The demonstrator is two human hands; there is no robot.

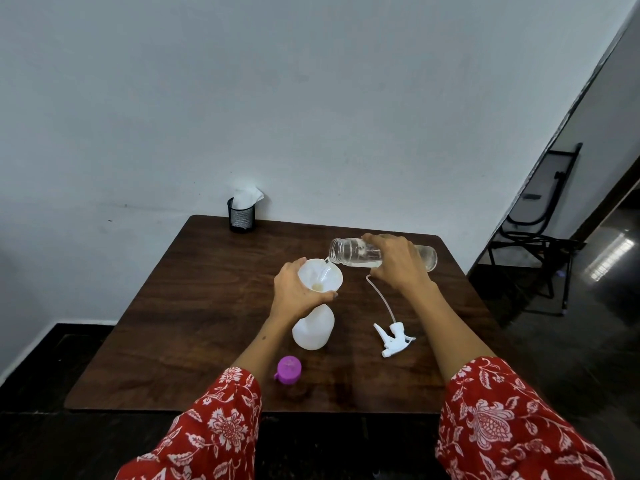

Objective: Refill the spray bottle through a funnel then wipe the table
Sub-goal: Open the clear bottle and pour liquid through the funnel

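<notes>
The left hand [293, 292] is curled around the white funnel [320, 277], gripping it at its near rim and underside and holding it seated in the neck of the white spray bottle [313, 329], which stands on the dark wooden table [194, 306] directly below that hand and close against the left wrist. The right hand [398, 263] grasps a clear bottle [353, 252] from above, fingers wrapped over its body; the bottle is tipped nearly horizontal with its open mouth pointing toward the left hand, just above the funnel's far rim. A thin stream of clear liquid runs from the mouth into the funnel bowl, and a small pool shows at the funnel's throat. Some liquid remains along the lower side of the clear bottle. Below the right forearm, on the table, lies the white trigger sprayer head [394, 337], detached, with its dip tube [379, 297] curving up toward the right hand. Near the left forearm, on the side toward the person, sits a purple cap [288, 368]. Well beyond both hands, at the table's far edge against the wall, stands a black mesh cup [241, 214] holding a white cloth or tissue [246, 195]. Both sleeves [491, 424] are red with a white floral print.
</notes>
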